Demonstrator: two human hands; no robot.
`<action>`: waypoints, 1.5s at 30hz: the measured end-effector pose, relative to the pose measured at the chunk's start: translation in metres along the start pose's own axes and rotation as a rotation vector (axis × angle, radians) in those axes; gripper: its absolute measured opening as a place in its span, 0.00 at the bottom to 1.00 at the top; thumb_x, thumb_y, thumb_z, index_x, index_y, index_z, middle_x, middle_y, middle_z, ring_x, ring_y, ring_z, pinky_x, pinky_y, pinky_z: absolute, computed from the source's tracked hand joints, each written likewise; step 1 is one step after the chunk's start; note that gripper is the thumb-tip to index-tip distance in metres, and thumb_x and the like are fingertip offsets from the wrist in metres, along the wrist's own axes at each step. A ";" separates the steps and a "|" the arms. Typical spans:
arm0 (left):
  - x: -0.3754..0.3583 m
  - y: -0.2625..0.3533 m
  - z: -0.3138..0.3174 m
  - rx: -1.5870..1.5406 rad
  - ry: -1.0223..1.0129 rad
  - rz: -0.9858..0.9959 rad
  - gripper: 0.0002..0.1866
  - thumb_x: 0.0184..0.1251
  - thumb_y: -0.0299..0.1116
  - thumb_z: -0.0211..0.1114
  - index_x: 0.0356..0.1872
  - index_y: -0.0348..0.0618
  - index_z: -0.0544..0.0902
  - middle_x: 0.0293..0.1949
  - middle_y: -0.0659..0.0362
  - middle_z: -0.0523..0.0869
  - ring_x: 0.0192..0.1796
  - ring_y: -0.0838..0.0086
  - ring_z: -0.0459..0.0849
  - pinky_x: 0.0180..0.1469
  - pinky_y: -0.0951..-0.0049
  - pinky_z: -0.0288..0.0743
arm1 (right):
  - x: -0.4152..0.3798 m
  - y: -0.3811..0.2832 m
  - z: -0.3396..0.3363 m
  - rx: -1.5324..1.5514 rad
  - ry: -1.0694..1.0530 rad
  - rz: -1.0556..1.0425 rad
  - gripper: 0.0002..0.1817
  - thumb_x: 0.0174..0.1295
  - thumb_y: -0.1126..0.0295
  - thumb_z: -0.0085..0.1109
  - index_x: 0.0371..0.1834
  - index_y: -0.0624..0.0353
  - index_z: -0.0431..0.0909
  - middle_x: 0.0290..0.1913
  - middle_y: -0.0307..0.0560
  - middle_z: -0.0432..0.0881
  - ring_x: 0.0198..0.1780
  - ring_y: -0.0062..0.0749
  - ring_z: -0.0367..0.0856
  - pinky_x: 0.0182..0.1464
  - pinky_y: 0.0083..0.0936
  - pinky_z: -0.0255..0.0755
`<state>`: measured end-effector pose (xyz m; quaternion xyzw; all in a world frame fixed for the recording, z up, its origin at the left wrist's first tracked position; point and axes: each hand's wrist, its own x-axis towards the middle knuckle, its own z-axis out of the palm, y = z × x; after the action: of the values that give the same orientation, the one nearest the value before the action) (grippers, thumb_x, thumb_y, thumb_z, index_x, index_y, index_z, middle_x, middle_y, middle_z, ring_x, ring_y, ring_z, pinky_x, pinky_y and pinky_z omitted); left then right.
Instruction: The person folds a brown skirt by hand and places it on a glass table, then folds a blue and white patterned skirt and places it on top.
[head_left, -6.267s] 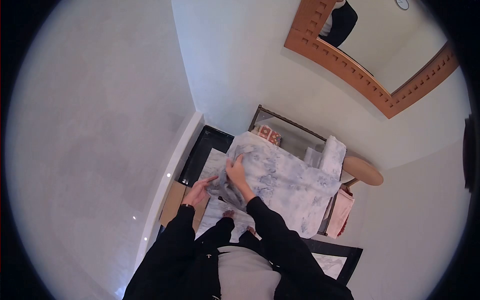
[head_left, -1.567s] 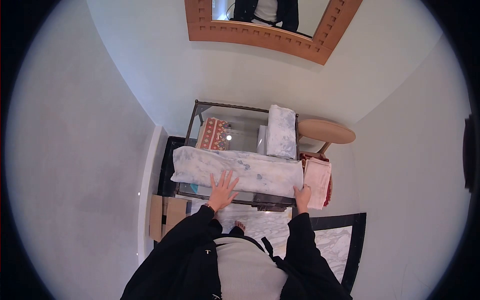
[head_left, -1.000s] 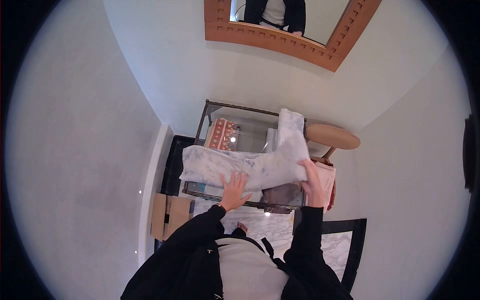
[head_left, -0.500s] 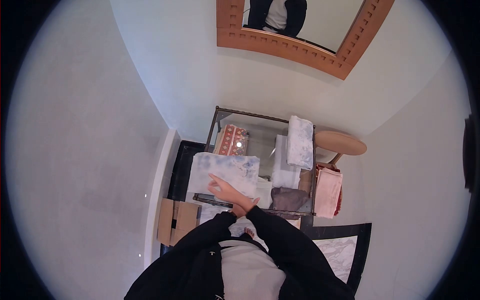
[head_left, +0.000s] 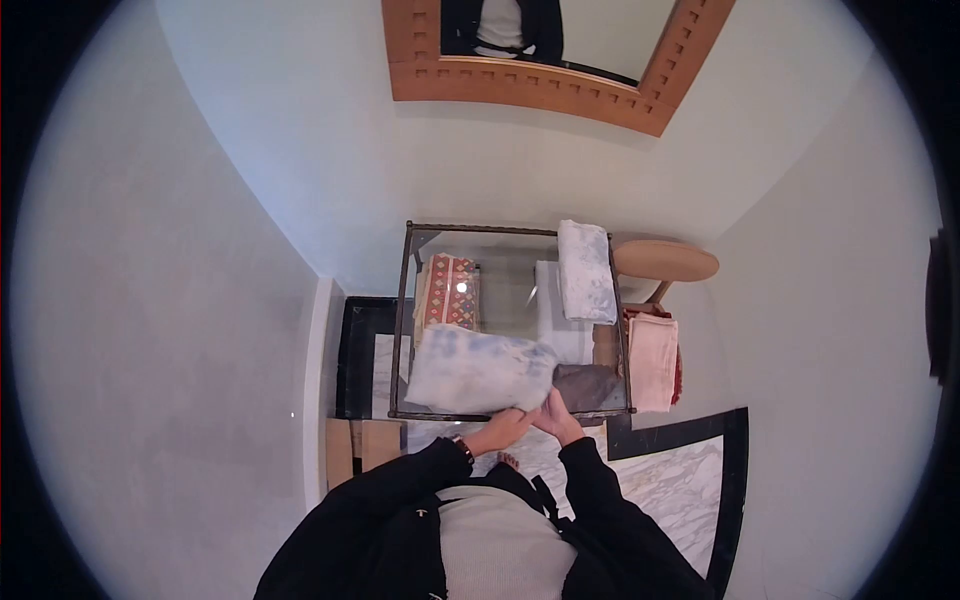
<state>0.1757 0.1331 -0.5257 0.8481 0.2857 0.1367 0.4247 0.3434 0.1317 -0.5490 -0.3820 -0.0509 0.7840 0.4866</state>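
Note:
A folded white cloth with blue-grey blotches [head_left: 480, 370] lies along the near edge of a glass-topped table [head_left: 510, 243] with a dark metal frame. My left hand [head_left: 505, 430] is at the near right corner of this cloth, its fingers closed on the edge. Close beside it, my right hand [head_left: 556, 418] grips the same corner, thumb up. A grey-brown cloth [head_left: 585, 386] shows just right of the hands. Another blotched folded cloth [head_left: 586, 272] rests on the table's back right corner.
Below the glass are a red patterned textile [head_left: 450, 290] and a white cloth [head_left: 565, 335]. To the right stand a round-backed chair [head_left: 665, 260] and a pink cloth [head_left: 653, 362]. Cardboard [head_left: 382, 443] lies on the floor at left; a wood-framed mirror [head_left: 520, 90] hangs ahead.
The hands, crossed over each other before, are now side by side at the cloth's right corner. The near cloth has shifted right and looks rumpled. The view has shifted too.

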 end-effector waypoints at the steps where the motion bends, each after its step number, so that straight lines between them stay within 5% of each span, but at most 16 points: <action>1: -0.004 -0.001 0.003 -0.130 -0.024 -0.004 0.19 0.75 0.39 0.48 0.57 0.35 0.73 0.48 0.41 0.79 0.53 0.52 0.78 0.54 0.57 0.71 | 0.001 0.010 -0.009 0.048 -0.026 -0.015 0.34 0.69 0.40 0.39 0.65 0.55 0.68 0.62 0.49 0.75 0.58 0.40 0.75 0.59 0.39 0.69; 3: -0.018 0.019 -0.006 -0.394 -0.073 -0.015 0.19 0.76 0.41 0.47 0.56 0.38 0.74 0.47 0.40 0.79 0.51 0.52 0.79 0.55 0.59 0.69 | -0.008 0.021 -0.010 0.058 0.112 -0.096 0.39 0.66 0.35 0.40 0.67 0.57 0.66 0.63 0.47 0.74 0.61 0.42 0.73 0.64 0.40 0.66; 4: -0.022 0.067 -0.056 -0.586 -0.260 -0.271 0.23 0.76 0.44 0.48 0.55 0.33 0.74 0.46 0.48 0.82 0.50 0.62 0.79 0.55 0.65 0.68 | -0.011 0.026 -0.011 0.072 0.147 -0.119 0.39 0.66 0.35 0.40 0.67 0.57 0.66 0.63 0.47 0.74 0.61 0.42 0.73 0.64 0.40 0.66; 7: -0.038 0.069 -0.056 -0.932 -0.207 -0.062 0.24 0.77 0.45 0.47 0.54 0.29 0.75 0.46 0.56 0.82 0.50 0.71 0.76 0.55 0.70 0.67 | -0.022 0.038 -0.013 0.112 0.177 -0.123 0.39 0.66 0.35 0.40 0.67 0.57 0.66 0.63 0.47 0.73 0.61 0.42 0.72 0.64 0.39 0.65; 10: -0.037 0.078 -0.079 -0.736 -0.633 -0.195 0.25 0.78 0.46 0.46 0.55 0.30 0.75 0.49 0.60 0.80 0.51 0.74 0.74 0.58 0.75 0.64 | -0.038 0.048 -0.010 0.133 0.186 -0.107 0.39 0.66 0.35 0.40 0.67 0.57 0.66 0.63 0.47 0.73 0.62 0.42 0.72 0.64 0.39 0.65; 14: -0.031 0.118 -0.095 -0.626 -0.777 -0.012 0.26 0.78 0.48 0.45 0.58 0.33 0.74 0.52 0.59 0.80 0.54 0.72 0.73 0.62 0.75 0.62 | -0.056 0.056 -0.016 0.144 0.202 -0.079 0.39 0.66 0.35 0.40 0.67 0.57 0.66 0.63 0.47 0.73 0.62 0.42 0.72 0.64 0.39 0.65; 17: -0.037 0.118 -0.087 -0.548 -0.671 0.091 0.27 0.78 0.48 0.45 0.63 0.34 0.70 0.61 0.53 0.75 0.64 0.67 0.69 0.68 0.73 0.57 | -0.068 0.050 -0.023 0.147 0.212 -0.063 0.39 0.66 0.35 0.40 0.67 0.57 0.66 0.63 0.47 0.73 0.62 0.42 0.72 0.64 0.39 0.65; 18: -0.035 0.115 -0.088 -0.522 -0.651 0.107 0.28 0.78 0.47 0.44 0.67 0.35 0.65 0.69 0.49 0.66 0.72 0.64 0.59 0.73 0.70 0.50 | -0.072 0.045 -0.026 0.146 0.212 -0.060 0.39 0.66 0.35 0.40 0.67 0.57 0.66 0.64 0.47 0.73 0.62 0.42 0.72 0.64 0.38 0.65; 21: -0.033 0.122 -0.096 -0.750 -0.421 -0.031 0.28 0.78 0.47 0.44 0.69 0.37 0.65 0.70 0.49 0.64 0.73 0.66 0.55 0.73 0.70 0.47 | -0.080 0.026 -0.037 0.142 0.217 -0.053 0.39 0.66 0.35 0.40 0.67 0.57 0.66 0.64 0.47 0.73 0.62 0.41 0.72 0.64 0.38 0.65; 25: -0.005 0.107 -0.093 -0.792 -0.284 -0.461 0.17 0.78 0.39 0.49 0.57 0.38 0.72 0.56 0.60 0.74 0.59 0.79 0.69 0.62 0.77 0.65 | -0.087 -0.014 -0.054 0.124 0.213 -0.036 0.39 0.66 0.35 0.39 0.67 0.57 0.65 0.64 0.47 0.73 0.63 0.41 0.71 0.65 0.38 0.65; 26: 0.004 0.102 -0.085 -0.804 -0.141 -0.366 0.17 0.74 0.38 0.57 0.56 0.40 0.68 0.51 0.60 0.75 0.53 0.79 0.74 0.57 0.77 0.69 | -0.088 -0.026 -0.057 0.119 0.210 -0.034 0.39 0.66 0.35 0.39 0.67 0.57 0.65 0.64 0.47 0.73 0.63 0.41 0.71 0.65 0.38 0.64; 29: 0.041 0.103 -0.047 -0.577 0.280 -0.298 0.30 0.67 0.36 0.65 0.64 0.39 0.60 0.52 0.54 0.76 0.52 0.74 0.77 0.58 0.73 0.70 | -0.085 -0.056 -0.066 0.110 0.198 -0.028 0.39 0.66 0.35 0.39 0.67 0.57 0.65 0.64 0.47 0.72 0.63 0.41 0.71 0.65 0.38 0.64; 35: 0.120 0.108 -0.026 -0.888 0.379 -0.347 0.46 0.60 0.34 0.72 0.70 0.34 0.48 0.52 0.48 0.77 0.51 0.70 0.80 0.53 0.72 0.74 | -0.051 -0.127 -0.078 0.107 0.140 -0.059 0.40 0.66 0.35 0.39 0.68 0.57 0.65 0.64 0.47 0.72 0.63 0.41 0.71 0.65 0.37 0.64; 39: 0.168 0.092 -0.039 -0.866 0.369 -0.439 0.31 0.62 0.43 0.70 0.57 0.30 0.72 0.41 0.56 0.84 0.39 0.82 0.80 0.41 0.77 0.75 | -0.004 -0.189 -0.077 0.124 0.066 -0.125 0.40 0.66 0.35 0.39 0.68 0.57 0.65 0.65 0.47 0.72 0.63 0.40 0.71 0.65 0.37 0.64; 40: 0.181 0.089 -0.044 -0.823 0.390 -0.459 0.25 0.63 0.47 0.68 0.47 0.31 0.80 0.37 0.60 0.85 0.37 0.84 0.78 0.40 0.78 0.74 | 0.008 -0.203 -0.076 0.130 0.047 -0.145 0.40 0.66 0.34 0.39 0.68 0.57 0.65 0.65 0.47 0.72 0.63 0.40 0.71 0.65 0.37 0.64; 45: 0.245 0.047 -0.061 -0.908 0.519 -0.394 0.24 0.67 0.47 0.64 0.48 0.31 0.79 0.41 0.59 0.85 0.38 0.83 0.79 0.41 0.77 0.74 | 0.080 -0.266 -0.066 0.176 -0.050 -0.233 0.40 0.66 0.34 0.39 0.68 0.57 0.65 0.65 0.47 0.72 0.64 0.40 0.70 0.66 0.36 0.64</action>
<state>0.3600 0.2974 -0.4539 0.4495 0.4463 0.3682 0.6806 0.5598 0.3148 -0.5190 -0.3097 -0.0378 0.7328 0.6046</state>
